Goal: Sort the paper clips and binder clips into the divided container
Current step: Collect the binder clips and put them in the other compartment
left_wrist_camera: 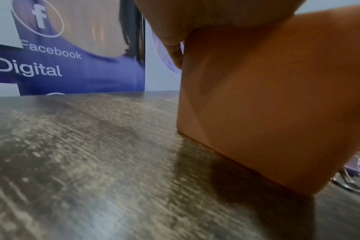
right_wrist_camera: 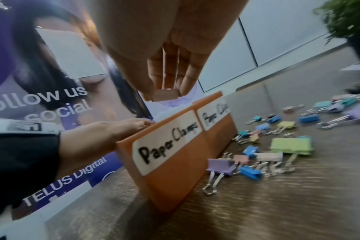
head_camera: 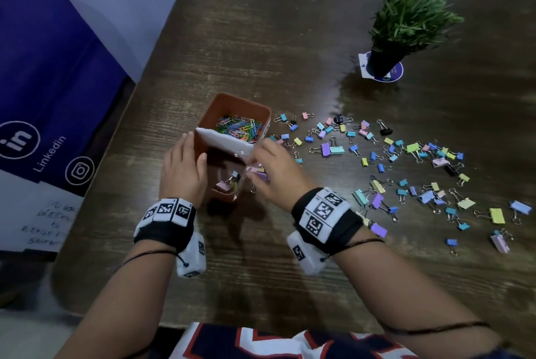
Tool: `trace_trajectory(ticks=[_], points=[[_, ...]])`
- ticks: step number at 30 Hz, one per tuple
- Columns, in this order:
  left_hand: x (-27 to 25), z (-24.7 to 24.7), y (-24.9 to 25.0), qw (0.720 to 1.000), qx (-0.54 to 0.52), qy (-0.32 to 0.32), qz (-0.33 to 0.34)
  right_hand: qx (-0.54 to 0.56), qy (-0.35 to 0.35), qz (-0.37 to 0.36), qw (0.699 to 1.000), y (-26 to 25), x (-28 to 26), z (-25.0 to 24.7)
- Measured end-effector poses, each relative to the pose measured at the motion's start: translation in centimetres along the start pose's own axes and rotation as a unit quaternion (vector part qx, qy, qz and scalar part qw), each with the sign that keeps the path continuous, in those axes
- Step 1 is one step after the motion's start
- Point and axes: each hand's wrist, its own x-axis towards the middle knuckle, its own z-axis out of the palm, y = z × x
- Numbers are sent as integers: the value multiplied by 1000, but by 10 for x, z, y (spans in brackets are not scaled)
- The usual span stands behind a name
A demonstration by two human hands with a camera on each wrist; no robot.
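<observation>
The divided container (head_camera: 262,115), an orange-brown box with a white divider (head_camera: 223,139), stands on the dark wood table (head_camera: 290,39). Its far compartment holds multicoloured paper clips (head_camera: 240,128); its near compartment holds a few binder clips (head_camera: 224,186).

The left hand (head_camera: 182,167) lies flat against the container's left wall, fingers straight, thumb over the rim. In the left wrist view, this hand (left_wrist_camera: 195,19) presses on the wall (left_wrist_camera: 267,105).

The right hand (right_wrist_camera: 166,53) is positioned above the container's right rim. Its grip is a narrow pinch: thumb and fingertips (right_wrist_camera: 185,88) close on a pale pink binder clip (right_wrist_camera: 166,95), which hangs just below the fingertips, over the near compartment's edge. In the head view, the right hand (head_camera: 272,173) shows pastel clips at its fingertips, exact count unclear.

Two white labels (right_wrist_camera: 166,144) are attached to the container's right wall. Loose binder clips (head_camera: 406,167) are scattered on the table right of the container. A potted plant (head_camera: 406,19) stands well apart, farther back.
</observation>
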Motion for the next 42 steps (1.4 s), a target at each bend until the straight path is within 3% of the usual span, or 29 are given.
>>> trace_trajectory(ticks=[5,9,13,17,20,25,30,34,38,40,42], points=[[1,4,-4,1000,-19,3,16,-68,-91,4,994,-24,31,31],[1,0,-9,999,-51,-2,20,-195,-179,33,964,-35,48,40],[2,-1,-12,998,-58,-9,27,-172,-225,72,956,-38,62,47],[2,2,-16,998,-39,-12,42,-160,-222,61,960,-36,64,49],[2,3,-18,998,-36,-17,42,-137,-159,34,977,-28,50,46],[3,1,-18,998,-31,-24,47,-72,69,-42,994,3,14,35],[-7,-16,14,991,-21,46,124,-41,141,19,989,41,-16,16],[-16,-20,70,976,-38,60,206,-71,86,98,989,67,-29,10],[-30,7,114,956,-27,-22,290,-93,-21,142,985,77,-29,0],[-36,26,121,961,9,-90,262,-101,-73,143,982,79,-25,-2],[-38,41,124,967,35,-170,188,-128,-121,156,972,81,-23,-1]])
